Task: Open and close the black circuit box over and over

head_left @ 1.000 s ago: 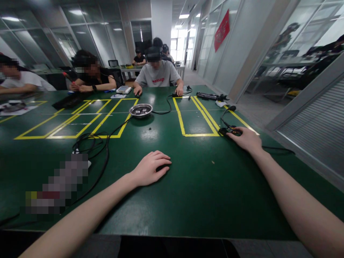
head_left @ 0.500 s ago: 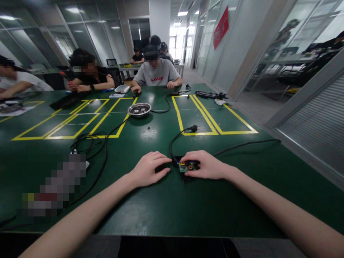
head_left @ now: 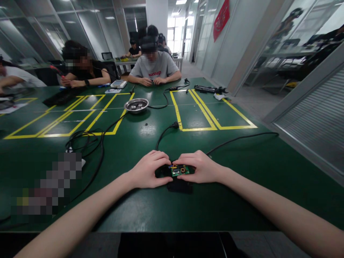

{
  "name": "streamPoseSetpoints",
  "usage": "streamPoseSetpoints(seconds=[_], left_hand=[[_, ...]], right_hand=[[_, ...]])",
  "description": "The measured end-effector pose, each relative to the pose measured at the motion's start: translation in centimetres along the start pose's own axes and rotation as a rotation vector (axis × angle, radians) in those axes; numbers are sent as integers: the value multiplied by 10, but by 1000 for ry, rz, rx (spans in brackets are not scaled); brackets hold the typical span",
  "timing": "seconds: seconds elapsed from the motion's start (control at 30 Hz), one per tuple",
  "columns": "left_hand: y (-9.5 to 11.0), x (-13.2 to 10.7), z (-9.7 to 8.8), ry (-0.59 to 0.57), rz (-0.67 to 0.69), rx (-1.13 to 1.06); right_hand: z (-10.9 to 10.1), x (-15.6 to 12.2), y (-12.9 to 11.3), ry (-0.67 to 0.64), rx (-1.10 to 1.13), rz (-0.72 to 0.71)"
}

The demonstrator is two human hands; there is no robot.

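Note:
A small green circuit board (head_left: 179, 170) with copper coils sits in a black casing (head_left: 178, 186) on the green table (head_left: 188, 211), close to the near edge. My left hand (head_left: 149, 170) curls around the casing's left side, fingers closed on it. From the other side my right hand (head_left: 200, 167) grips it, fingers bent over the board's edge. Two black cables run from the casing: one (head_left: 165, 133) ends in a plug near the yellow tape, the other (head_left: 242, 138) trails off to the right.
A metal bowl (head_left: 136, 105) holding small parts stands mid-table. Coiled black cables (head_left: 86, 139) lie at the left. Yellow tape rectangles (head_left: 204, 114) mark the table. Across it sit several people (head_left: 154, 66), hands on the table. A black tool (head_left: 208, 89) lies at the far right.
My right hand reached to the far right, took the casing with the board and dragged it back to the middle. Both hands now close on it; the left barely moved.

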State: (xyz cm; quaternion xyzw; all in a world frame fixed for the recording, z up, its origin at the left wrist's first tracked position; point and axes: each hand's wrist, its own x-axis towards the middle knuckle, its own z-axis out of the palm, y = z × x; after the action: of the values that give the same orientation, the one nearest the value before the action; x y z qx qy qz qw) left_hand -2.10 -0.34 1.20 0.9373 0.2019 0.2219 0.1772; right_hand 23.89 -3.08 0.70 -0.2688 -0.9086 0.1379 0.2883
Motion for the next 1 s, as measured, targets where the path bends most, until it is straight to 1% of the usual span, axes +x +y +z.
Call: streamPoseSetpoints(seconds=[0.17, 0.23, 0.3, 0.53, 0.6, 0.63, 0.7, 0.77, 0.8, 0.87, 0.9, 0.93, 0.97, 1.0], left_hand=[[3, 3, -1, -59, -42, 11], [3, 4, -2, -66, -61, 41], [2, 4, -3, -70, -71, 66], [-8, -4, 1, -52, -65, 116], [-10, -4, 1, -17, -57, 115], [-10, -4, 0, 18, -47, 111], [-7, -2, -5, 128, 0, 108], [4, 0, -10, 292, 115, 128], [12, 0, -13, 356, 177, 136], [36, -6, -19, 470, 324, 114], [50, -13, -21, 524, 363, 66], [64, -23, -24, 569, 340, -12], [76, -35, -27, 564, 291, -91], [86, -50, -30, 487, 206, -147]], right_hand=[[0, -1, 2, 75, 16, -85], [0, -1, 1, 84, 35, -71], [1, -1, 1, 66, 56, -39], [3, 1, 5, 12, 94, 44], [2, 1, 6, -19, 79, 77], [1, 1, 7, -31, 78, 87], [1, 1, 9, -41, 93, 90], [1, 1, 11, -44, 110, 85], [1, 0, 12, -45, 113, 82], [1, 0, 12, -49, 109, 82], [0, 0, 12, -52, 106, 83], [0, 0, 12, -53, 105, 82], [0, 0, 11, -53, 106, 78], [-1, 0, 11, -52, 107, 75]])
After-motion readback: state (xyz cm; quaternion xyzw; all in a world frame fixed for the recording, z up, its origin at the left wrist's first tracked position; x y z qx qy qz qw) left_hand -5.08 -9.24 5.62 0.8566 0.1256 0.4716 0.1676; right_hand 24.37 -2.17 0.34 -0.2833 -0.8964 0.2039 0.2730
